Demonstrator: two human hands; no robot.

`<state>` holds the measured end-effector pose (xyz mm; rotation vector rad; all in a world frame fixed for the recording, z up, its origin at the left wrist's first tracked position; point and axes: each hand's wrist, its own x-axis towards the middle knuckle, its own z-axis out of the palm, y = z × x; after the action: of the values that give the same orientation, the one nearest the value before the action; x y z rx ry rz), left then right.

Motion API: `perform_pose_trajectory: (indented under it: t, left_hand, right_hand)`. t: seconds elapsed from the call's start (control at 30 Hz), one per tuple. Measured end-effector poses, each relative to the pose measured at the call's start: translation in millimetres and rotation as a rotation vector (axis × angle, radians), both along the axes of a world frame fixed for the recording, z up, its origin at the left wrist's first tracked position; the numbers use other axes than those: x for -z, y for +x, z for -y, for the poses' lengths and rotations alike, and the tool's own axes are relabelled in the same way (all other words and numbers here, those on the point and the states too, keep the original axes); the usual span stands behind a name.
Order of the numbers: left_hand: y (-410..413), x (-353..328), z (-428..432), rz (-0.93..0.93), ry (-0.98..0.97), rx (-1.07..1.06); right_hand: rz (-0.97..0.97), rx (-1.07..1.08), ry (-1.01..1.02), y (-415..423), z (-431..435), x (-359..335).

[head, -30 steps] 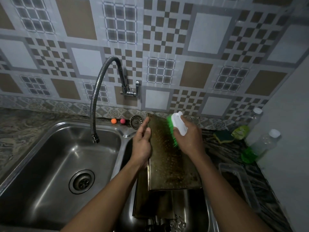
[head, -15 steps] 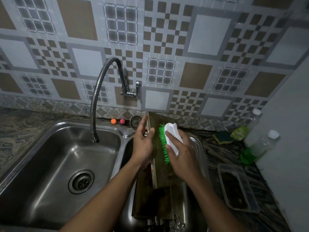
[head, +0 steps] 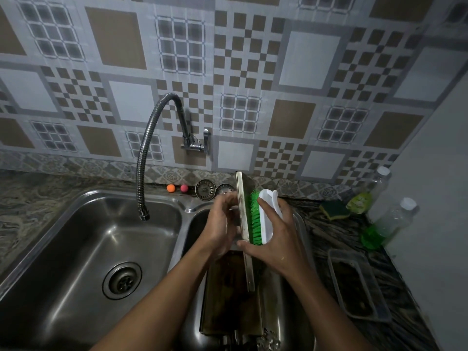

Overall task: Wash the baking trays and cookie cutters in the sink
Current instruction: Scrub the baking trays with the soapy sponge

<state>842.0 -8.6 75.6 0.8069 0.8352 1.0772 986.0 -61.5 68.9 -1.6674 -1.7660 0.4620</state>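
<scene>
Baking tray (head: 242, 214) now edge-on; brush (head: 264, 219) alongside

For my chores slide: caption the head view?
Left hand holds a baking tray on edge over the sink while the right hand scrubs it with a green-bristled brush.

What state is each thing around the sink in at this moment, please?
baking tray, stood on edge over the right basin, held by left hand
scrub brush, gripped in right hand, bristles against the tray
second tray, lying in the right basin
faucet, no water visibly running
bottle of green liquid, capped
</scene>
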Motion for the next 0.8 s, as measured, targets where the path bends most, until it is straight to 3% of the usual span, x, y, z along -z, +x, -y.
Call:
perform_pose_trajectory:
  t: [0.33,0.5,0.8]
  left_hand:
    - [2.2,3.7,-2.5,-0.062,-0.055,-0.149]
    - [4.3,3.5,-1.0,-0.129,-0.045,-0.102]
    - [7.8,-5.8,0.1,-0.073,0.004,-0.073]
  right_hand:
    - [-0.009,-0.046,0.135,0.4,-1.4,5.6]
    - [0.046,0.023,0.171,-0.3,-6.4,11.4]
    - [0.088,0.05,0.166,-6.0,3.2,10.0]
